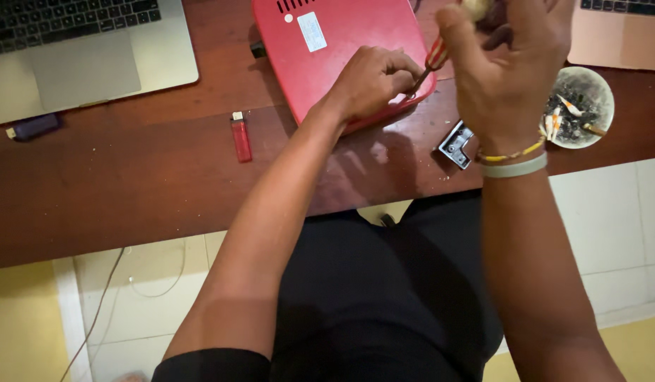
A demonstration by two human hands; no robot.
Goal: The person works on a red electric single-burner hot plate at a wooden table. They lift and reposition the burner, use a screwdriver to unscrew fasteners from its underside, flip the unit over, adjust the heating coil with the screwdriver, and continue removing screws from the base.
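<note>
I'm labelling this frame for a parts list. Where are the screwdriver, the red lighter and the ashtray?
screwdriver (435,56): head view, on its striped handle beside the right hand.
red lighter (240,139): head view, middle of its red body on the table.
ashtray (602,85): head view, on its pale right rim.

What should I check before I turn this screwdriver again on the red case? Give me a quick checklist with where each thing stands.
1. Left hand steadying the red case: ok, it rests on the case's near right corner.
2. Right hand gripping the screwdriver: ok, fingers closed around the upper handle.
3. Tip seated in the screw: cannot tell, the left hand's fingers hide it.
4. Case fully supported on the wooden desk: ok, it lies flat, away from the edge.
5. Loose grey metal bracket: not ok, it lies near the desk edge under the right wrist.
6. Ashtray clear of the right arm: not ok, it sits right beside the wrist.
</note>
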